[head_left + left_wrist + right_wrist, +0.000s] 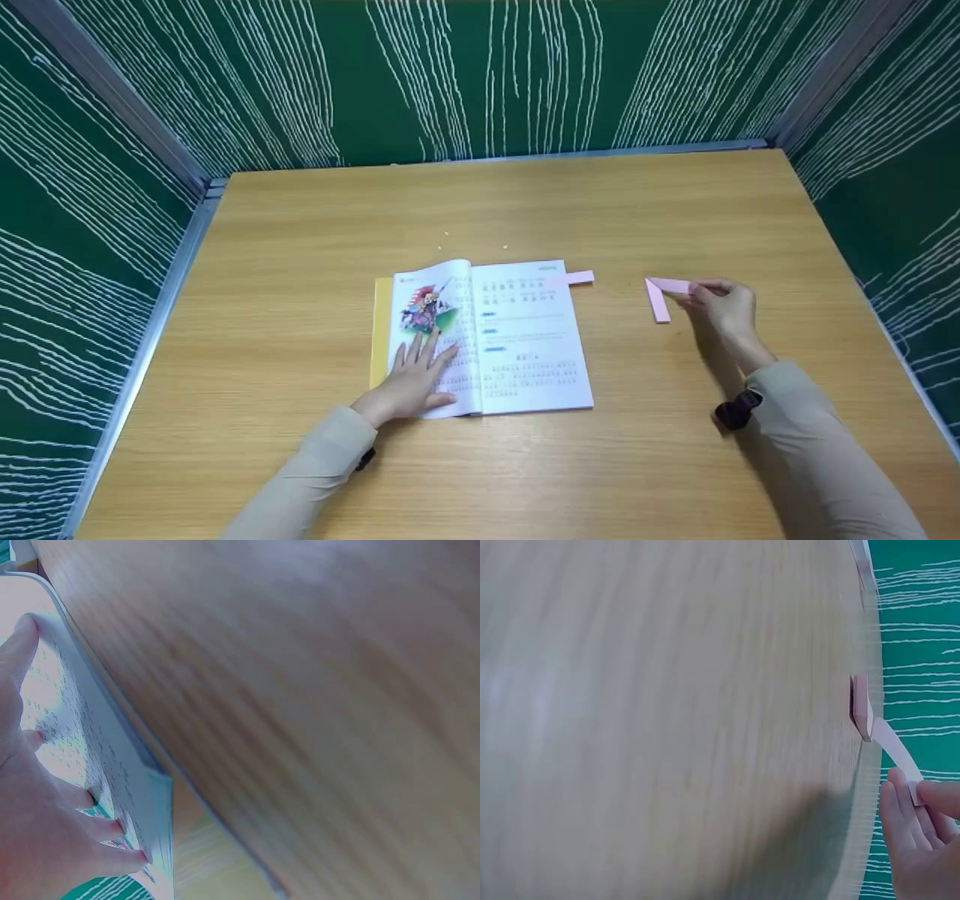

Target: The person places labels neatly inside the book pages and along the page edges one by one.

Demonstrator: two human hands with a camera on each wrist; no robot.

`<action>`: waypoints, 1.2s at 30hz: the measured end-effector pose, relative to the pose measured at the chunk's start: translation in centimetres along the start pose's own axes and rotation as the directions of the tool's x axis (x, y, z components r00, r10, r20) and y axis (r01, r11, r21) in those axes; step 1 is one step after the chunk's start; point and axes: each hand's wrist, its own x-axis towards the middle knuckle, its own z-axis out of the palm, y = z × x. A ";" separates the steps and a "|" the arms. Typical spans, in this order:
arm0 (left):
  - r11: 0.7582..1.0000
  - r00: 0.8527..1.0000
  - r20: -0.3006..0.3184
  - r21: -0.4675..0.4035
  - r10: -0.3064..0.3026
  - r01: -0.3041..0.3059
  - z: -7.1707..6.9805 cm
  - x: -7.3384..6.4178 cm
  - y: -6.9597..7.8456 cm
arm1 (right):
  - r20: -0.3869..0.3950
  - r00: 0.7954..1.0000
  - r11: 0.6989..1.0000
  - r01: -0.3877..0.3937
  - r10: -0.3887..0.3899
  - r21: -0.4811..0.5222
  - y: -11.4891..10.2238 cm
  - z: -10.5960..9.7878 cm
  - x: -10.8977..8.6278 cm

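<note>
An open book (531, 375) with a coloured picture on its left page lies on the table. My left hand (411, 380) rests on that page with its fingers spread, as the left wrist view also shows. A pink sticky strip (580, 277) juts out past the right page's upper edge. To the right of the book, a thin pad of pink sticky notes (659, 306) lies on the table. My right hand (729, 306) pinches a single pink strip (900, 754) between thumb and fingers. The strip's far end meets the pad's top end in the head view.
A yellow cover (380, 330) shows under the book's left side. Small white bits (447, 233) lie behind the book on the wooden table (247, 300). Green panels (360, 82) with white wavy lines stand around the back and sides.
</note>
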 end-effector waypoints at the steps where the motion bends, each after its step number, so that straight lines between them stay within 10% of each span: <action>1: 1.000 1.000 -0.003 0.000 0.003 -0.003 0.0 0.0 0.0 | 0.006 1.000 0.999 -0.003 0.003 0.049 0.0 0.0 0.0; 18: 1.000 1.000 -0.005 -0.006 -0.007 0.007 0.1 0.1 0.0 | -0.038 0.990 0.935 -0.117 0.138 0.335 -0.3 -0.7 0.0; 36: 1.000 1.000 -0.002 0.008 -0.002 0.002 0.1 0.0 0.0 | 0.124 0.990 0.914 0.005 -0.061 0.406 0.1 0.0 -0.5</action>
